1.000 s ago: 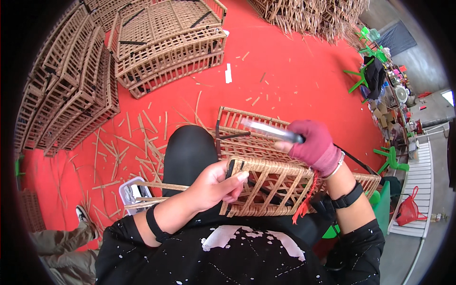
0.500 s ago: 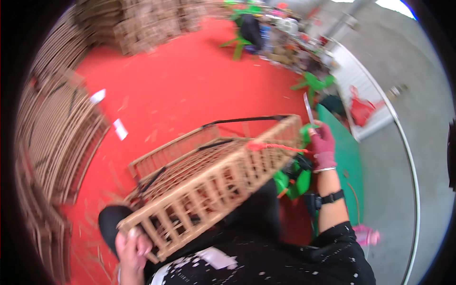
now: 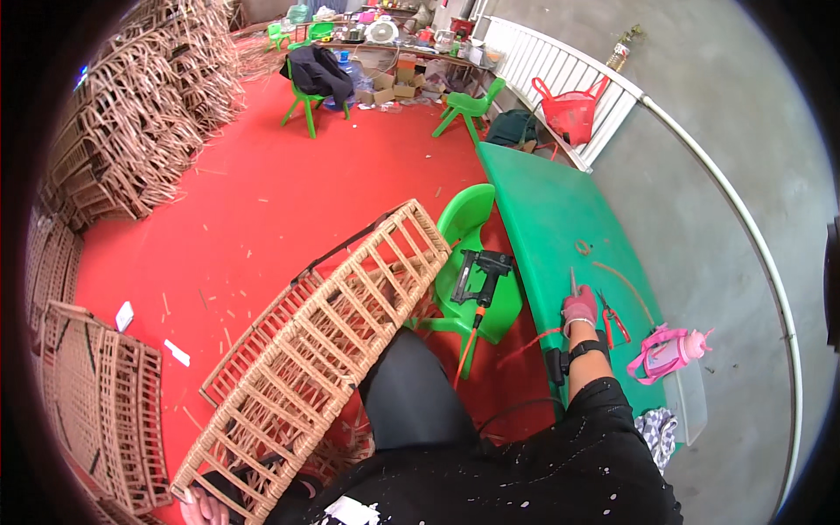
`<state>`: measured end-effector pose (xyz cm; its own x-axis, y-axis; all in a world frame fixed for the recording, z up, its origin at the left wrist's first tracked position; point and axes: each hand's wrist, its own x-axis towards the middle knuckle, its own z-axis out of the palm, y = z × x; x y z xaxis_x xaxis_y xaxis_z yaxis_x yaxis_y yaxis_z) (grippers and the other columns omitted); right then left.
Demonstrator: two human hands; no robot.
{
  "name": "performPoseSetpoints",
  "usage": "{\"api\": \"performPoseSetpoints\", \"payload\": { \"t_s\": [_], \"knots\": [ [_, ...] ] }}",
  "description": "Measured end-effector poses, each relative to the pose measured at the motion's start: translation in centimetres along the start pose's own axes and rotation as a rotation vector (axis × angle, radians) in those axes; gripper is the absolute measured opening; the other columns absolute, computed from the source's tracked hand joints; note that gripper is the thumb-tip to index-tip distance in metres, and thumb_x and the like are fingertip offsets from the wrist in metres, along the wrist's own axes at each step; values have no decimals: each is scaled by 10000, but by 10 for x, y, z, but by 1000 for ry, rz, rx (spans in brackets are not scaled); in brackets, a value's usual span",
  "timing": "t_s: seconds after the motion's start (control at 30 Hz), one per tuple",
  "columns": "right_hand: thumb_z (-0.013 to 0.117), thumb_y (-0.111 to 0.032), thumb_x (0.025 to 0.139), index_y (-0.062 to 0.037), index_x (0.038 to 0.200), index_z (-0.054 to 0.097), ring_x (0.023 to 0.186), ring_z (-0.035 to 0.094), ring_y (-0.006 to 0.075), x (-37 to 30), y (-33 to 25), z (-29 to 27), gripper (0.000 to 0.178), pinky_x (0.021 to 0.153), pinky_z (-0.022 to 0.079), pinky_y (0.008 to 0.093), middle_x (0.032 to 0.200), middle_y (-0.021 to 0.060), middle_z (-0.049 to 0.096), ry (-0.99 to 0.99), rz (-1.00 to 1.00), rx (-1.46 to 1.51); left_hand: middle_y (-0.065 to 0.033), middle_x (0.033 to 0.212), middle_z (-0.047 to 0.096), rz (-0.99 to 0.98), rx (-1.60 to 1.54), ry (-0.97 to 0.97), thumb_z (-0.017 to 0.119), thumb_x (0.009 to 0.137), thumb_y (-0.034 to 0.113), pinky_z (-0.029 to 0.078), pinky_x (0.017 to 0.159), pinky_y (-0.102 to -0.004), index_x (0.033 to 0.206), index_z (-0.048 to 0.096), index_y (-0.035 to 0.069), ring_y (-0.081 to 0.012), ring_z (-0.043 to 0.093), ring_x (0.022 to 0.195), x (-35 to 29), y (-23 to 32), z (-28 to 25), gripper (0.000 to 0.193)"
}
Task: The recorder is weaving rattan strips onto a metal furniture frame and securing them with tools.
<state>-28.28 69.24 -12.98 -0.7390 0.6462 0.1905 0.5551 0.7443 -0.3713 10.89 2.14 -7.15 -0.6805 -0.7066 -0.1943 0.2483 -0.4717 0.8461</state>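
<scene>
Head view: a long, light-brown woven basket [image 3: 311,363] lies tilted across the person's lap, one end at the lower left and the other raised toward the upper right. Its near side is a row of slats between two wrapped rims, with gaps showing the inside; a dark strip runs along the far edge. The left hand [image 3: 206,509], bare and partly cut off by the lower edge, has its fingers clamped on the basket's lower-left end. The right hand [image 3: 579,308], in a dark-red glove, is over a green desk [image 3: 560,197], fingers closed around a thin, pointed tool [image 3: 573,280]. Near it on the desk are one pair of red-handled pliers [image 3: 614,322], one small brown ring [image 3: 584,248] and one pink bottle [image 3: 674,352]. One black nail gun [image 3: 484,278] rests on the nearest green chair [image 3: 503,317]. Two white pieces [image 3: 177,353] lie on the red floor [image 3: 262,210], at left.
</scene>
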Motion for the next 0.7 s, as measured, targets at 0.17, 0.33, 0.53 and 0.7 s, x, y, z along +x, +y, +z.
{"api": "performPoseSetpoints", "payload": {
  "t_s": [0.17, 0.33, 0.53, 0.7],
  "knots": [
    [674, -208, 729, -105, 1143, 591, 1111, 547, 366, -19, -6, -13, 434, 923, 461, 439, 1243, 185, 513, 105, -121, -183, 30, 641, 409, 35, 35, 60, 471, 1003, 198, 282, 380, -169, 964, 503, 35, -21, 327, 452, 13, 6, -6, 171],
    [698, -154, 716, -114, 947, 619, 958, 593, 338, -82, -44, -4, 247, 827, 488, 437, 1075, 139, 593, 137, -775, 107, 51, 625, 367, 34, 21, 54, 457, 1011, 197, 274, 368, -151, 1000, 477, 39, 5, 305, 444, 15, 6, -11, 159],
    [562, -299, 865, -67, 893, 632, 787, 600, 415, -221, -33, -3, 243, 685, 485, 459, 812, 192, 643, -785, -952, -276, 50, 650, 374, 26, 29, -37, 464, 1001, 179, 259, 371, -145, 1018, 468, 51, 3, 303, 450, 12, 5, -17, 129],
    [537, -387, 866, -90, 875, 701, 824, 651, 350, -247, 31, -46, 339, 724, 498, 431, 891, 166, 679, -1647, -764, -738, 41, 665, 375, 7, -22, -80, 476, 988, 151, 262, 358, -145, 1022, 467, 51, 2, 310, 453, 11, 4, -21, 106]
  ]
}}
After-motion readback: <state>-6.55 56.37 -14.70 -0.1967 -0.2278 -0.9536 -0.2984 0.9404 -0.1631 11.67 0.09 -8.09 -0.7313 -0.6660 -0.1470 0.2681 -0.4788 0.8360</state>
